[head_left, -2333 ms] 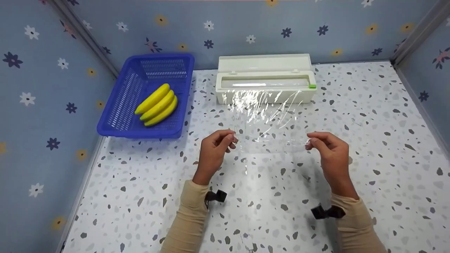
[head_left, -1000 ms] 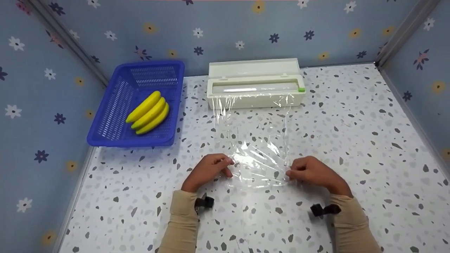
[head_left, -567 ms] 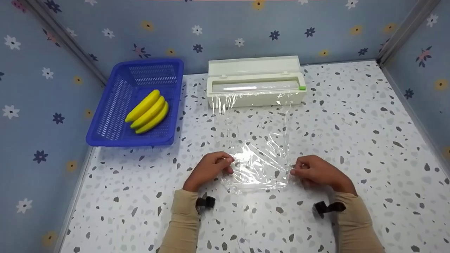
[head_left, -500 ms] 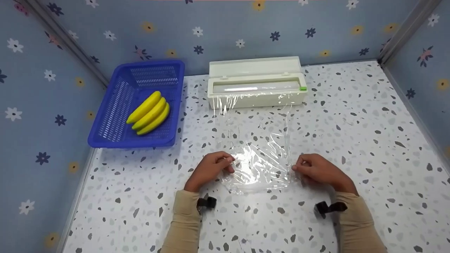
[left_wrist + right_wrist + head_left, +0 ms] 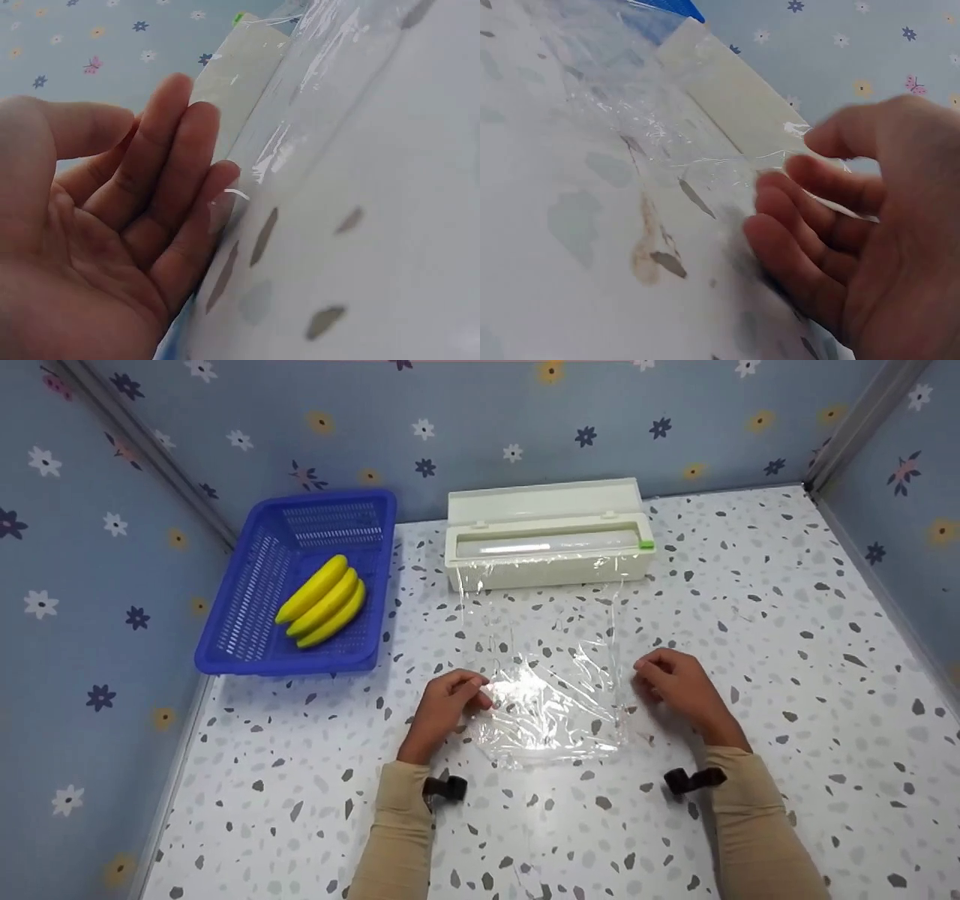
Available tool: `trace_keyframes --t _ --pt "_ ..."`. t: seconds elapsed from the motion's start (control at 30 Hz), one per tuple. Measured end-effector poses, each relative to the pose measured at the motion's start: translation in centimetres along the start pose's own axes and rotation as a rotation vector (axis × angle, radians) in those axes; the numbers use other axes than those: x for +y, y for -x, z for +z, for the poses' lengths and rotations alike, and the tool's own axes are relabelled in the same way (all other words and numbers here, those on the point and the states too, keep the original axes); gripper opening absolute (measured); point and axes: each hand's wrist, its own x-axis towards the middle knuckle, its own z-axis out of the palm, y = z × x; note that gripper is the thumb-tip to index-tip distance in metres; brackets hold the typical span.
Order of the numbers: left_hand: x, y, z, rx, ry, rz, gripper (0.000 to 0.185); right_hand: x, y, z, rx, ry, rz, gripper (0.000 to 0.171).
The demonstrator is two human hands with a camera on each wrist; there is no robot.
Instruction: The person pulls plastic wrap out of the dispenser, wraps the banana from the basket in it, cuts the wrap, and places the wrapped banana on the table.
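A sheet of clear cling film [image 5: 551,697] lies wrinkled on the speckled table, still joined to the roll in the open cream dispenser box [image 5: 551,551]. My left hand [image 5: 469,694] rests at the film's left edge. In the left wrist view that left hand [image 5: 172,150] has straight fingers, their tips touching the film [image 5: 315,97], thumb apart. My right hand [image 5: 646,671] hovers just right of the film's right edge. In the right wrist view the right hand [image 5: 802,154] is loosely curled, and a wisp of film [image 5: 645,120] clings by its fingertips.
A blue plastic basket [image 5: 285,660] at the back left holds a bunch of yellow bananas [image 5: 324,601]. A green cutter slider [image 5: 646,544] sits at the dispenser's right end. Floral walls close in the left, back and right sides.
Both hands drew the film out toward me and lowered it onto the table. The pinches have loosened; the right hand has drawn slightly right and away from the film's edge.
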Motion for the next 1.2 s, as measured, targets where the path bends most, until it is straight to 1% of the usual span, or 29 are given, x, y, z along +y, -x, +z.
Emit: trace_keyframes --t 0.07,0.13,0.2,0.27,0.33,0.4,0.5,0.57,0.63,0.7,0.77,0.83,0.9,0.97,1.07,1.13,1.2 --pt "0.0 0.0 0.0 0.08 0.025 -0.018 0.025 -0.1 -0.9 0.2 0.068 -0.025 0.041 0.032" --pt "0.1 0.0 -0.1 0.175 0.033 -0.025 0.025 -0.2 -1.9 0.5 0.116 -0.068 0.069 0.032" --pt "0.2 -0.1 -0.3 0.263 0.026 -0.016 0.025 -0.2 -2.9 0.9 0.154 -0.137 0.082 0.035" --pt "0.2 -0.3 -0.5 0.309 0.017 0.013 0.025 -0.2 -3.7 1.1 0.189 -0.194 0.081 0.04" --pt "0.0 -0.5 -0.7 0.318 0.006 0.044 0.026 -0.2 -4.2 1.1 0.231 -0.242 0.073 0.043" --pt "-0.1 -0.6 -0.8 0.307 -0.002 0.06 0.027 -0.1 -4.4 1.1 0.267 -0.271 0.067 0.044" --pt "0.0 -0.6 -1.0 0.311 -0.011 0.057 0.028 0.0 -4.5 1.2 0.289 -0.315 0.053 0.042" --pt "0.3 -0.6 -1.1 0.333 -0.018 0.042 0.027 -0.1 -4.5 1.3 0.291 -0.346 0.034 0.042" --pt "0.7 -1.0 -1.2 0.373 -0.024 0.052 0.026 -0.2 -4.8 1.4 0.289 -0.394 0.0 0.045" --pt "1.2 -1.7 -1.2 0.41 -0.028 0.084 0.025 -0.3 -5.1 1.5 0.291 -0.442 -0.047 0.05" --pt "1.8 -2.9 -1.1 0.434 -0.014 0.132 0.025 -0.3 -5.5 1.4 0.296 -0.484 -0.099 0.054" --pt "2.3 -4.2 -1.1 0.443 0.028 0.168 0.026 -0.4 -5.8 1.3 0.305 -0.514 -0.139 0.057" --pt "2.7 -5.4 -1.1 0.442 0.077 0.186 0.026 -0.5 -6.2 1.1 0.326 -0.506 -0.154 0.059" --pt "2.9 -6.6 -1.4 0.445 0.123 0.186 0.025 -0.7 -6.7 1.0 0.342 -0.475 -0.152 0.06" --pt "2.9 -7.8 -2.0 0.459 0.128 0.167 0.024 -1.0 -7.3 1.3 0.357 -0.433 -0.11 0.059" --pt "2.7 -8.2 -2.4 0.45 0.129 0.148 0.027 -1.1 -7.7 1.5 0.36 -0.419 -0.08 0.056" --pt "2.6 -8.4 -2.5 0.419 0.148 0.125 0.035 -1.2 -8.1 1.6 0.363 -0.416 -0.055 0.053"
